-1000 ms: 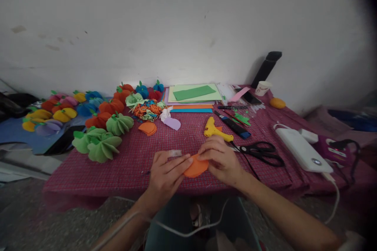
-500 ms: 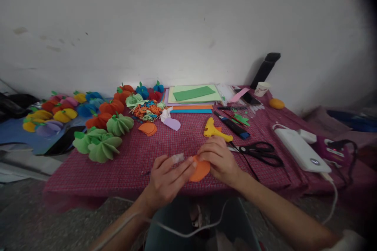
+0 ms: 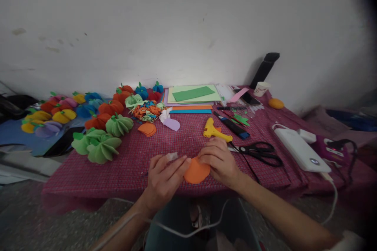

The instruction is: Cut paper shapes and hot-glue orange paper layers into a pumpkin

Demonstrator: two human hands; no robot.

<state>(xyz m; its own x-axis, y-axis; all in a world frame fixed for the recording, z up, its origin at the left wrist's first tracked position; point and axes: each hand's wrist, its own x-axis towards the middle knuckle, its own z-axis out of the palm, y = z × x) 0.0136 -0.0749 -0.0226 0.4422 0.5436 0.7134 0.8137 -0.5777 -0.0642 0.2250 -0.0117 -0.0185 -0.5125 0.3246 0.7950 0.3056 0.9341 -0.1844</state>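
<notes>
An orange paper circle is held between my two hands, just above the near part of the table. My left hand pinches its left edge; a pale wrapping shows at one fingertip. My right hand grips the upper right edge with curled fingers. Just beyond that hand lies a yellow glue gun. Black-handled scissors rest to its right, their blades partly hidden. Farther left lie a small pile of orange paper pieces and a lilac piece.
Green paper pumpkins and other coloured ones crowd the left side. Paper sheets and scraps lie toward the wall. A box cutter, white power bank, paper cup and yellow object are on the right.
My left hand has shifted slightly left along the orange paper circle, and more of its face now shows. My right hand stays at the upper right edge.
</notes>
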